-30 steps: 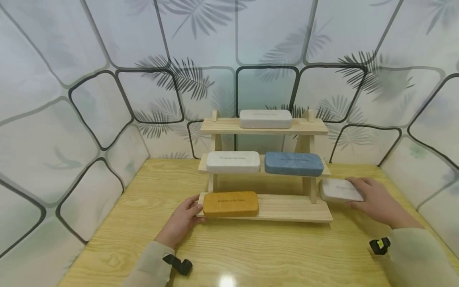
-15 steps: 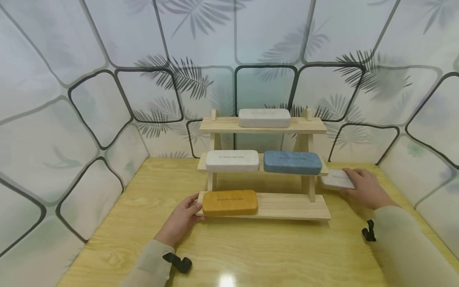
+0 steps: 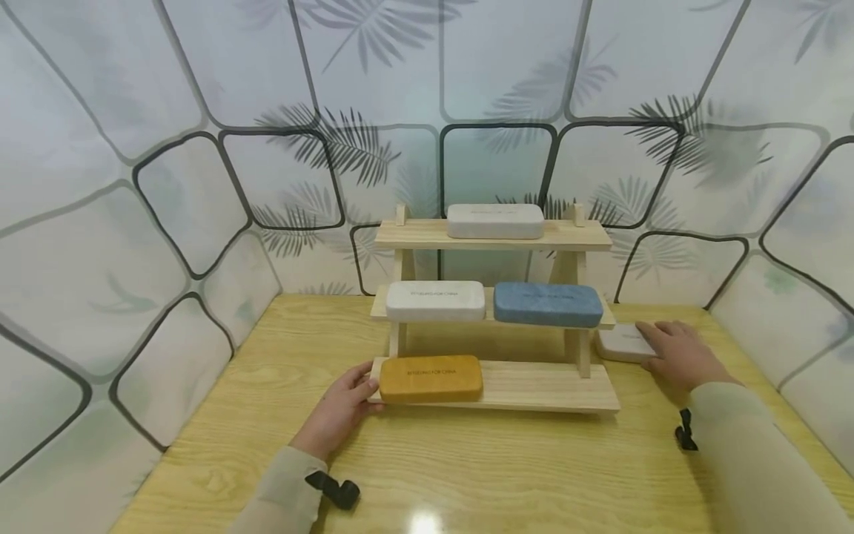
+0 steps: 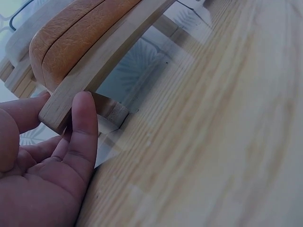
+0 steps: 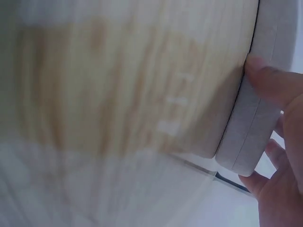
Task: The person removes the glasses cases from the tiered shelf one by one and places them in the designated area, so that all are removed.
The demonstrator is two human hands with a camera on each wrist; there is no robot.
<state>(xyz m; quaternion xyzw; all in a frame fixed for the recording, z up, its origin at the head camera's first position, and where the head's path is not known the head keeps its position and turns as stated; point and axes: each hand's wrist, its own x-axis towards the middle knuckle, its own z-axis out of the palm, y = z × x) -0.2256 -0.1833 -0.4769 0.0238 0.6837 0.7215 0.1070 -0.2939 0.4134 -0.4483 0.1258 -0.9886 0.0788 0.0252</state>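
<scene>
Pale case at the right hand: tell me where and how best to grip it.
Probably by the right end of the pale case, coming from the right, thumb on the near long side, fingers on the far. Its left end sits close to the stand; the low, oblong shape offers two opposed sides.

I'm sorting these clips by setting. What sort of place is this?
Probably a small indoor booth or nook: patterned walls rise behind and at both sides of a wood-grain table, which bears a tiered wooden stand with oblong cases on it.
</scene>
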